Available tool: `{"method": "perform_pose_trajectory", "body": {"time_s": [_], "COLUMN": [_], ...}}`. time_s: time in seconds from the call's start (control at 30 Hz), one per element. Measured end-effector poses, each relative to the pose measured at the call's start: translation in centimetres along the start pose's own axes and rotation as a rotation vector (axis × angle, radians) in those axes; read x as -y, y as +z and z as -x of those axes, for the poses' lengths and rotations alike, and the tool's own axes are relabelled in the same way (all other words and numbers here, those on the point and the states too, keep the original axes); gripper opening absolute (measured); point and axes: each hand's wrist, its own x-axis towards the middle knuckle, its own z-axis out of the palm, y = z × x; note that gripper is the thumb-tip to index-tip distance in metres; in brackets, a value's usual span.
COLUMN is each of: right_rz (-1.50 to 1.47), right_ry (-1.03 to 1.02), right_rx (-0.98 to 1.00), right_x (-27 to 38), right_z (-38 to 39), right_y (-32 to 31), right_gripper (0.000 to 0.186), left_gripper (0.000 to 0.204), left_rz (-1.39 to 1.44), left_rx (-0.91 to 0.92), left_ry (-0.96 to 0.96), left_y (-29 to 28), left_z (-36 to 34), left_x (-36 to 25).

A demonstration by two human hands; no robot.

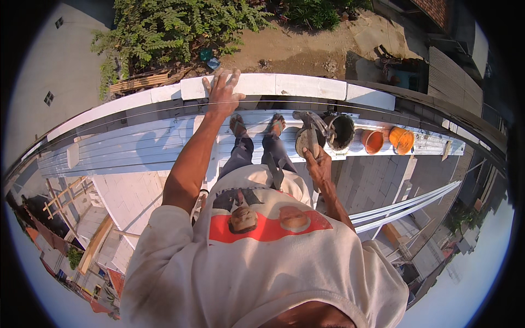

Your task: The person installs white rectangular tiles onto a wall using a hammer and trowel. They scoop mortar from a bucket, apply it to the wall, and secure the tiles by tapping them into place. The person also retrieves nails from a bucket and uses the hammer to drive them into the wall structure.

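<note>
My left hand [223, 90] rests on top of a row of white blocks [249, 84], fingers spread over a block's upper face. Lower and to the right, my right hand [318, 167] is wrapped around the handle of a hammer [310, 124]. The hammer's dark, curved head points away from me, beside a black bucket [342, 133] smeared with grey. A round grey thing [302, 143] sits partly behind the handle; its kind is unclear. A thin string [284, 101] runs along the near side of the blocks.
My feet stand on a platform of silvery metal channels [147, 145]. A red-orange bucket [373, 141] and an orange bucket [402, 140] stand to the right. Beyond the wall, the ground [295, 49] lies far below, with a leafy tree [175, 33]. More metal channels [404, 208] stretch out lower right.
</note>
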Motion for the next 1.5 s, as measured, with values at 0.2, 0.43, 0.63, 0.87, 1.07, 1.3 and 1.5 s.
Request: {"method": "perform_pose_trajectory", "body": {"time_s": [0.2, 0.43, 0.63, 0.87, 1.07, 1.3, 1.5], "right_rz": [-0.033, 0.270, 0.260, 0.253, 0.213, 0.155, 0.289], "right_ry": [-0.235, -0.312, -0.369, -0.338, -0.156, -0.268, -0.285], "right_rx": [-0.128, -0.164, -0.215, -0.210, -0.223, -0.264, -0.147], "right_x": [2.1, 0.7, -0.6, -3.0, -0.9, -4.7, 1.6], "right_z": [-6.2, -11.9, -11.8, -12.6, -11.4, -12.8, -11.7], "right_y": [-1.5, -2.2, -3.0, -4.4, -5.4, -4.7, -5.0], "right_gripper": [0.028, 0.024, 0.027, 0.030, 0.031, 0.032, 0.033], "left_gripper": [0.086, 0.084, 0.082, 0.082, 0.083, 0.082, 0.087], "left_rz": [0.020, 0.035, 0.039, 0.049, 0.064, 0.038, 0.062], "left_rx": [-0.006, 0.011, 0.005, -0.020, -0.024, -0.032, -0.057], "left_ry": [-0.007, -0.018, -0.025, 0.005, 0.017, 0.042, 0.007], "left_y": [-0.6, -1.0, -0.7, -0.8, -0.7, 0.3, 0.1], "left_z": [0.2, -0.2, -0.1, -0.5, -0.2, 0.1, -0.1], "left_x": [-0.3, -0.7, -0.6, -0.5, -0.4, 0.2, 0.3]}}
